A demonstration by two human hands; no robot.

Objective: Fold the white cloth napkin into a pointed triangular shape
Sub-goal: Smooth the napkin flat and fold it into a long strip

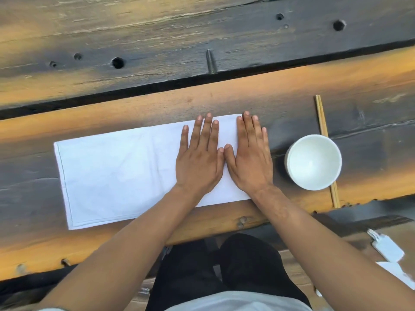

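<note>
White cloth napkin point(112, 173) lay as a long folded rectangle on the wooden tabletop point(247, 97). Left hand point(198, 162) and right hand point(250, 162) pressed flat on its right end, fingers point(197, 131) outstretched, grasping nothing. Nearby stood a white bowl point(314, 161) over chopsticks point(322, 117).

Warm orange light falls in patches across the dark table point(292, 90), with broad soft shadow between them. The napkin point(112, 176) and bowl point(314, 161) look cool white without glare. Focus is slightly soft throughout, and the planks bow from wide-angle distortion.
</note>
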